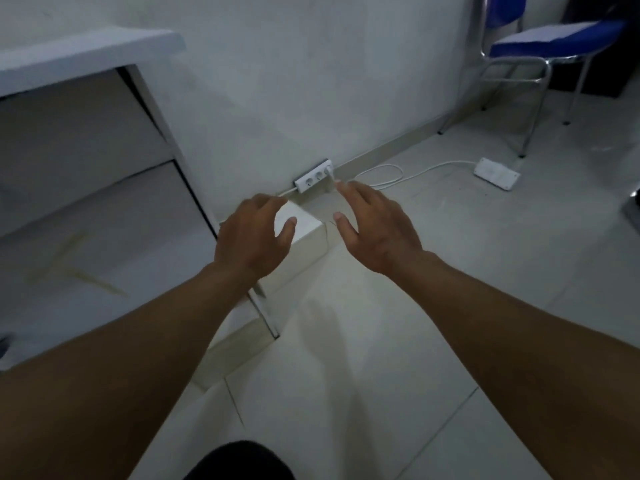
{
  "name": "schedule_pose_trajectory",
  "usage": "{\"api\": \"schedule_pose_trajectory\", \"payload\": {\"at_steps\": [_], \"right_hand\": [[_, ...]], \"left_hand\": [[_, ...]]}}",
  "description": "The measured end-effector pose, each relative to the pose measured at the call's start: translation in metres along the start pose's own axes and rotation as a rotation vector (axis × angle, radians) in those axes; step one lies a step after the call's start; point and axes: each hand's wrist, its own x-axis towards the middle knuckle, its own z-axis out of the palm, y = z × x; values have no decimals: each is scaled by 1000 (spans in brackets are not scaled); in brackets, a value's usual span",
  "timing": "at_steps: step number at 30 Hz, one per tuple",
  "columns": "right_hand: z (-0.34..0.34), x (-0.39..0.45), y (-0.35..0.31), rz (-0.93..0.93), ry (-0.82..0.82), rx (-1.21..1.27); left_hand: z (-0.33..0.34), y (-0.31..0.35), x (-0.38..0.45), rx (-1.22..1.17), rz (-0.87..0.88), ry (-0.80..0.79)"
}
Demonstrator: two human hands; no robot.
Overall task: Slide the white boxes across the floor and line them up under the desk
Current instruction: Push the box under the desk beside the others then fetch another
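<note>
A white box (306,227) stands on the tiled floor against the right side of the white desk (86,53), close to the wall. My left hand (252,237) hovers over the box's near left part with fingers spread, and its thumb lies across the top face; I cannot tell whether it touches. My right hand (374,230) is open just right of the box, palm down, apart from it. A second pale box (239,344) lies lower down by the desk's front corner, partly hidden behind my left forearm.
A white power strip (313,176) sits at the wall's foot just behind the box, with a cable (388,174) running to another strip (497,173) on the floor. A blue chair (540,46) with metal legs stands at the far right. The desk has drawer fronts.
</note>
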Motion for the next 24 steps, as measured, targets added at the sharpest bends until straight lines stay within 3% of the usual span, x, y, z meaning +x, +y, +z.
{"api": "schedule_pose_trajectory", "payload": {"at_steps": [5, 16, 24], "right_hand": [[16, 24, 48, 39, -158, -69], [103, 129, 63, 52, -226, 0], [182, 170, 113, 49, -220, 29]], "left_hand": [[52, -7, 41, -63, -9, 28], [105, -62, 109, -98, -147, -20], [175, -72, 137, -75, -344, 2]]}}
